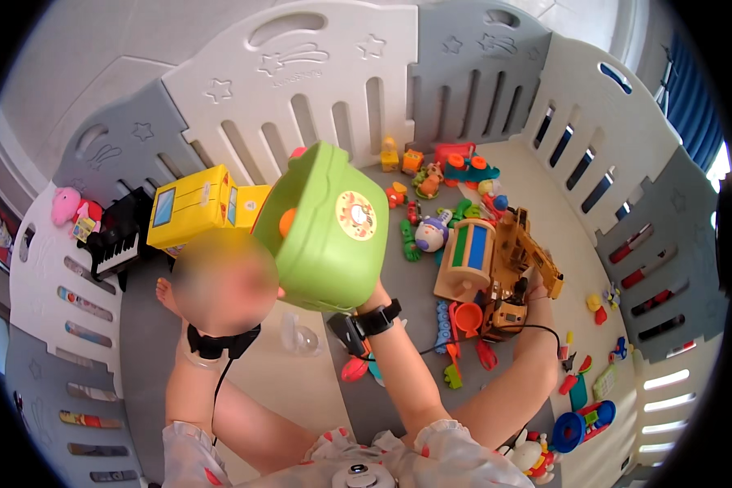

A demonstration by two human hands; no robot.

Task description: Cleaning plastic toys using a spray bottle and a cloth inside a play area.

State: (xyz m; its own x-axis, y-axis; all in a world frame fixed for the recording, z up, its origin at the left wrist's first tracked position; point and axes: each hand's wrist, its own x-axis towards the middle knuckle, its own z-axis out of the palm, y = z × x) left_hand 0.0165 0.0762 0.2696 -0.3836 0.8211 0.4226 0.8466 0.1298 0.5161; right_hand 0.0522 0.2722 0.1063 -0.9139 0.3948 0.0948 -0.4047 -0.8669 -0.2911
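Observation:
A light green plastic toy bin (341, 244) with a round animal sticker is held up in front of me, tilted so that its opening faces left. An orange thing (287, 223) shows inside it. My right hand (376, 298) grips the bin from below at the lower right side, its fingers hidden behind the bin. A blurred patch covers most of my left hand (229, 283), which is beside the bin's lower left edge; its grip cannot be made out. Both wrists wear black straps with cables. Below the bin, a clear plastic piece (302, 337) lies on the mat.
A playpen fence (354, 55) surrounds me. A yellow bus-shaped box (189, 204), a black toy piano (119, 235) and a pink pig plush (67, 206) stand left. Right are a wooden drum toy (468, 253), a toy excavator (506, 308), a blue-wheeled toy (582, 427) and several small toys.

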